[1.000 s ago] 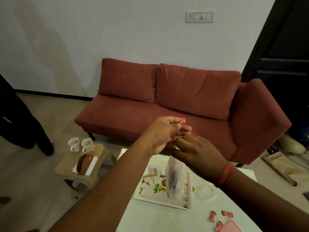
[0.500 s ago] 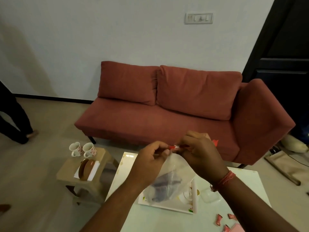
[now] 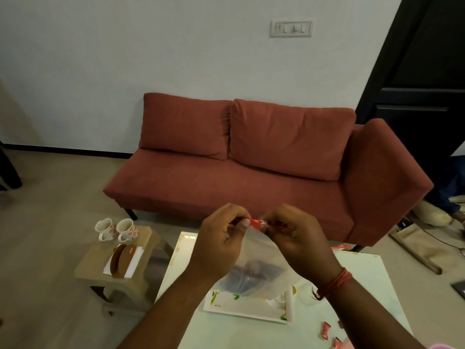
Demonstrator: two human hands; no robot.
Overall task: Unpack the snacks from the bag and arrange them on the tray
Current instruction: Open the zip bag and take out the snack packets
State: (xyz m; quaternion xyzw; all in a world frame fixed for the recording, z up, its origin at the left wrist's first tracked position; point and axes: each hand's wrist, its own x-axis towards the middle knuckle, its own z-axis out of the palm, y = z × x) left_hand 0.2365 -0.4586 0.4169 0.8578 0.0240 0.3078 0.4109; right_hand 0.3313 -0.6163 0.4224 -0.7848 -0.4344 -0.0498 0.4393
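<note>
A translucent plastic bag [image 3: 261, 263] with a red zip strip [image 3: 256, 223] along its top hangs in the air over the tray. Dark snacks [image 3: 249, 275] show through its lower half. My left hand [image 3: 221, 244] pinches the left end of the red strip. My right hand [image 3: 294, 238] pinches the right end, a red thread tied around its wrist. Below the bag lies a white tray [image 3: 241, 309] with a leaf print, partly hidden by the bag and my arms.
The tray rests on a white table [image 3: 364, 280]. Small red wrapped sweets [image 3: 327, 332] lie at the table's front right. A low wooden stool [image 3: 125, 265] at the left carries two mugs [image 3: 117, 229] and a brown holder. A red sofa [image 3: 251, 167] stands behind.
Both hands have come down from in front of the sofa to just above the table, carrying the bag. The bag now sits lower and puffed out between my hands.
</note>
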